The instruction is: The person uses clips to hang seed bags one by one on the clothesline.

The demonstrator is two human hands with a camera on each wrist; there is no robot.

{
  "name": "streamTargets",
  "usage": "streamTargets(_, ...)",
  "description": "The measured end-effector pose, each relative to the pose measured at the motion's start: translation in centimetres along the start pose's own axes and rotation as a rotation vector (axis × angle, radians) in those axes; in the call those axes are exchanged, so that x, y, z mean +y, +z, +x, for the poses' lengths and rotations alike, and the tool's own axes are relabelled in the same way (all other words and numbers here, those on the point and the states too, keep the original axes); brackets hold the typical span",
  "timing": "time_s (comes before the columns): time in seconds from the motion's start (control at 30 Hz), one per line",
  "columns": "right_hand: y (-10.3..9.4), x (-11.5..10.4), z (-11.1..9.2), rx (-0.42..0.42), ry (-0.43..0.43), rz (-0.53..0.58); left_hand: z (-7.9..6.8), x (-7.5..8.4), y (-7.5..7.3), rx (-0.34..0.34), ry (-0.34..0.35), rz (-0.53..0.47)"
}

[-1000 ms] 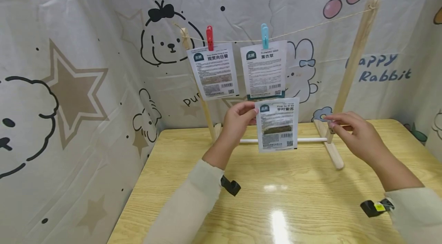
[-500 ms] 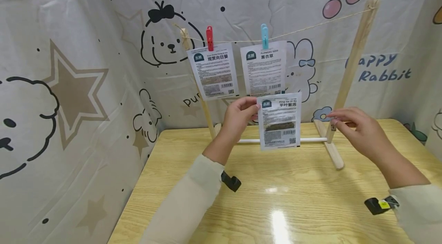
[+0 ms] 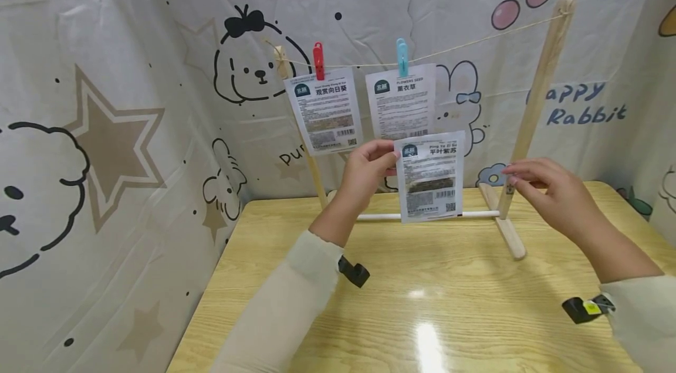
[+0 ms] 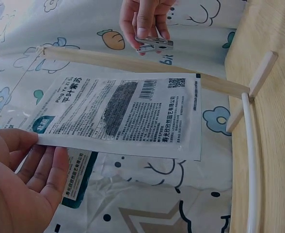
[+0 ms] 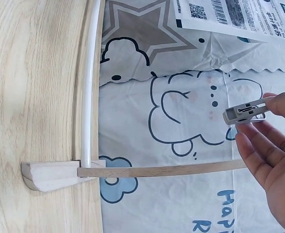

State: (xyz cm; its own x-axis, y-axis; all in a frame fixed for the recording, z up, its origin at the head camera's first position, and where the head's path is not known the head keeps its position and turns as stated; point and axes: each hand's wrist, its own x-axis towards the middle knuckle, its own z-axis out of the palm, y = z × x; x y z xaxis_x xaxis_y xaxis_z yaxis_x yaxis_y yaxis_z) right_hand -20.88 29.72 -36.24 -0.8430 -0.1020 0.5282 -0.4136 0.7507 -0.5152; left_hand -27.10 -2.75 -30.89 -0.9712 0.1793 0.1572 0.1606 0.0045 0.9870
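My left hand (image 3: 361,179) pinches a white seed packet (image 3: 430,176) by its upper left corner, thumb in front. The packet hangs upright, printed side towards me, and overlaps the bottom of a hung packet (image 3: 400,100) in the head view. My right hand (image 3: 554,200) holds a grey clothespin (image 5: 244,112) between thumb and fingers, to the right of the packet and apart from it. A red clothespin (image 3: 318,61) and a light blue clothespin (image 3: 402,57) each fix a seed packet to the twine (image 3: 475,43); the left one is another packet (image 3: 324,115).
The twine runs between a short-looking left post (image 3: 313,176) and a tall right wooden post (image 3: 538,91). A white rod (image 3: 482,214) joins them low down, above the wooden table (image 3: 296,279). Behind stands a printed cloth (image 3: 132,185) with cartoon animals.
My left hand has raised the seed packet slightly and moved it right, so it now covers the lower edge of the blue-clipped packet. My right hand has risen a little with the clothespin.
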Motion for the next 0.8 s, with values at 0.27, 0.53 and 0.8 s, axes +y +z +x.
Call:
streamTargets(0.27,-0.6,-0.5,0.7,-0.001,-0.004,-0.002,0.2,0.5,0.1,-0.007,0.009,-0.038)
streamTargets(0.53,-1.3,-1.2,1.3,0.01,-0.033,-0.018,0.4,1.3,0.2,-0.025,0.006,-0.052)
streamTargets(0.8,-1.7,-1.8,1.9,0.02,-0.059,-0.03,0.6,2.1,0.5,-0.029,0.001,-0.063)
